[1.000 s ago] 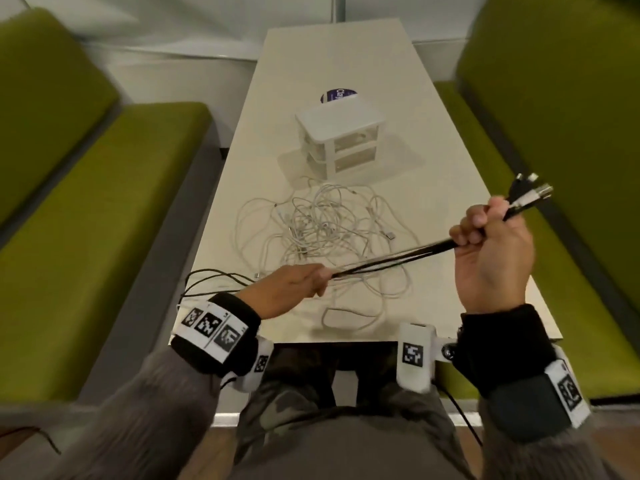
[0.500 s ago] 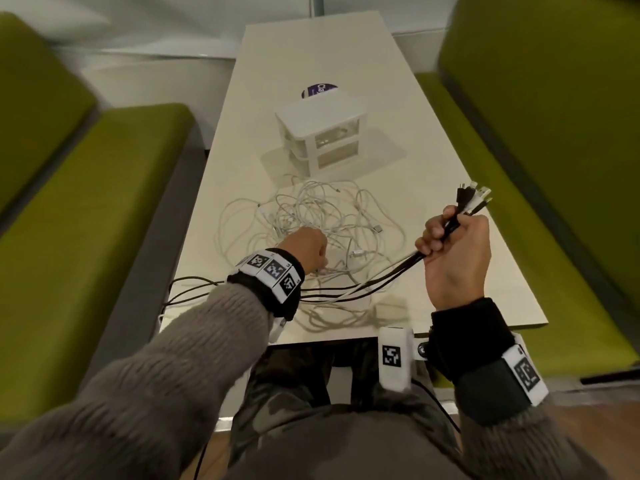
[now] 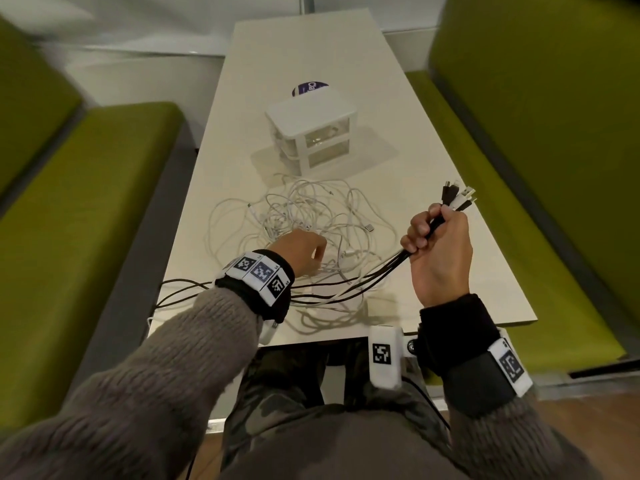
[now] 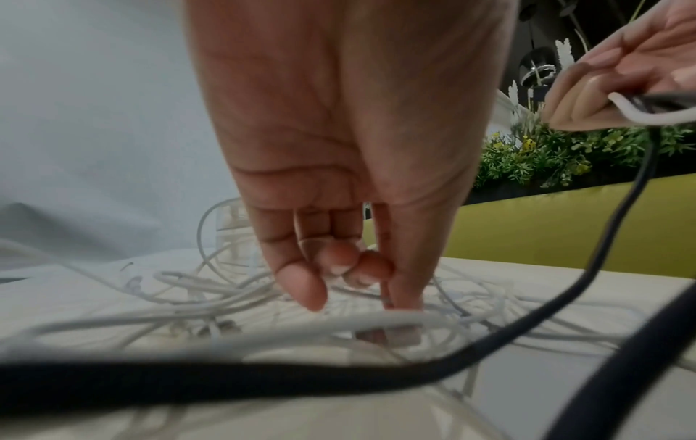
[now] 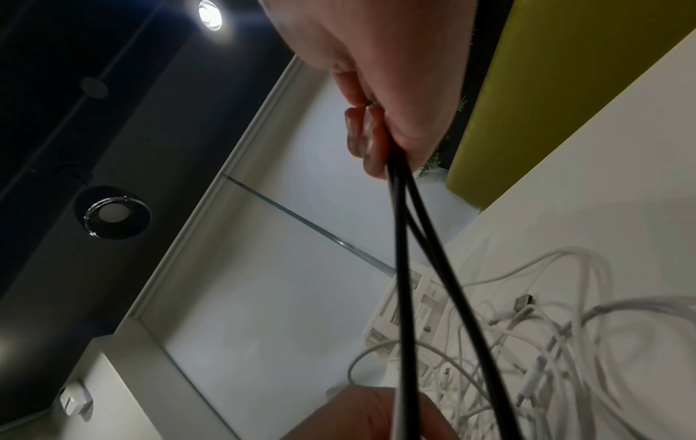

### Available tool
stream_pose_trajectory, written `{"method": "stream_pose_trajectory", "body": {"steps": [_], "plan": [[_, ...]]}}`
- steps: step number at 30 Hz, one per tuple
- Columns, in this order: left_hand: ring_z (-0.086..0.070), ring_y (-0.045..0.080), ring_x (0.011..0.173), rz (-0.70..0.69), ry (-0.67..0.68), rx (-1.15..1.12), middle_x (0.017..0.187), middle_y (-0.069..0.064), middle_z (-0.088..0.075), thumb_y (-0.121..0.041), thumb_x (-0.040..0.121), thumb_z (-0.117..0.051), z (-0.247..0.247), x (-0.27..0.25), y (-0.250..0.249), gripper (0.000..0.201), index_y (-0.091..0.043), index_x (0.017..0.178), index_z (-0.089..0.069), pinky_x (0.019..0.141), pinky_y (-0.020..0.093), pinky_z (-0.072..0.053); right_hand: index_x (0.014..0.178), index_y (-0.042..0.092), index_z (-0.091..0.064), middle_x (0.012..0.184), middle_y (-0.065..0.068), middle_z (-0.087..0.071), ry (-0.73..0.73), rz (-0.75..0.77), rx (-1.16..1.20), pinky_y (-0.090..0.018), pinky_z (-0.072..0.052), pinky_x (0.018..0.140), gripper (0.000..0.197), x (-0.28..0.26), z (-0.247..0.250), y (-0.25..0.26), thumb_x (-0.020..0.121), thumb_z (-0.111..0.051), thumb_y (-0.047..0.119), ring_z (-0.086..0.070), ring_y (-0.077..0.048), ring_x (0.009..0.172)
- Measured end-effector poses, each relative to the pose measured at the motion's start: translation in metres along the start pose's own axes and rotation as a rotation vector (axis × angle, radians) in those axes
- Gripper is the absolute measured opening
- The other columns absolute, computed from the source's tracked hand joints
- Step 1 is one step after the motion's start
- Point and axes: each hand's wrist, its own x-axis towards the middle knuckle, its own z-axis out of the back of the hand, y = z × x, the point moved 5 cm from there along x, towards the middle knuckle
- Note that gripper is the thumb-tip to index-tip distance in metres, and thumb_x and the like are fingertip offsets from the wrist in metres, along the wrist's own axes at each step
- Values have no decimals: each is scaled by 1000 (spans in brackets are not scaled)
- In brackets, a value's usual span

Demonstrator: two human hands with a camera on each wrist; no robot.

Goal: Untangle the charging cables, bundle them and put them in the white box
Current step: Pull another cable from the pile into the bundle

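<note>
A tangle of white cables (image 3: 311, 209) (image 4: 188, 300) (image 5: 565, 327) lies mid-table in front of the white box (image 3: 311, 116) (image 5: 410, 312). My right hand (image 3: 436, 237) (image 5: 376, 134) is raised at the right and grips a bundle of black cables (image 3: 367, 275) (image 5: 403, 268) with one white one. The bundle's plugs (image 3: 457, 197) stick out above the fist. The black cables (image 4: 263, 384) sag across the table and off its left front edge. My left hand (image 3: 304, 247) (image 4: 376, 297) points down into the tangle, thumb and forefinger pinching a white strand.
The narrow white table (image 3: 433, 133) runs away from me between two green benches (image 3: 86, 202) (image 3: 554, 168). A round purple sticker (image 3: 308, 89) lies behind the box. My lap is just under the table's near edge.
My left hand let go of the black cables and moved forward into the white tangle. My right hand came lower and nearer, so the black cables slackened onto the table.
</note>
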Motion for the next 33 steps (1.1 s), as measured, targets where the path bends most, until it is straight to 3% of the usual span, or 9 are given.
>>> {"method": "stream_pose_trajectory", "body": {"steps": [5,8,15,18,21,23,27,30,33], "plan": [[-58,22,78,-23,-150,-133,84,4,-59,-11,88,-55,8,-1,2,9,-11,96,-58,71,32,-49,72,18,-37,54,5,-34,26,-3,-26,-21,-27,44,27,2,-1,-2,97,-27,18,-25,-10,47],[-61,25,80,-22,-98,-254,86,7,-63,-3,82,-58,1,-2,4,21,-15,97,-49,76,38,-52,72,18,-37,54,4,-34,28,-4,-31,-21,-27,45,26,2,-1,-3,96,-28,18,-24,-11,47],[-57,20,77,-6,-48,-210,80,-2,-57,-7,79,-64,-11,-2,9,29,-18,96,-43,70,29,-44,72,18,-37,53,5,-35,17,-8,-51,-21,-26,46,26,2,-2,-4,97,-29,18,-25,-10,47],[-55,16,71,4,-57,-250,75,-5,-56,-9,79,-63,-8,-3,10,25,-18,97,-48,70,30,-45,73,18,-39,51,6,-36,12,-10,-91,-21,-25,46,26,1,-7,-7,98,-31,16,-25,-9,45],[-51,11,67,24,-189,-369,72,-4,-55,-13,82,-65,13,-5,12,7,-13,89,-63,64,18,-41,79,17,-43,53,6,-39,-4,13,-132,-20,-26,47,22,3,-6,-7,98,-32,11,-28,-7,44],[-51,12,69,22,-237,-330,73,0,-57,-22,87,-62,32,-10,11,14,-9,87,-67,56,14,-35,83,16,-47,59,4,-40,0,61,-234,-20,-28,49,21,4,-5,-6,95,-36,3,-31,-7,47],[-57,15,71,-133,-372,-544,77,1,-64,-31,89,-58,72,-24,-10,19,-17,86,-71,68,29,-46,95,20,-59,75,6,-53,131,254,-558,-20,-38,60,12,2,-16,-9,93,-56,8,-46,-4,61],[-54,24,66,-226,-440,-658,73,7,-65,-39,87,-56,85,-34,-33,25,-20,79,-71,65,37,-46,107,27,-63,86,8,-58,266,375,-775,-17,-41,65,22,-3,-32,-12,88,-68,18,-47,-4,65],[-56,16,69,-279,-440,-704,72,-3,-63,-40,86,-46,87,-37,-49,27,-23,76,-65,72,41,-49,104,41,-58,95,0,-57,283,449,-865,-13,-40,66,29,-6,-43,-12,87,-70,20,-47,-2,67]]}}
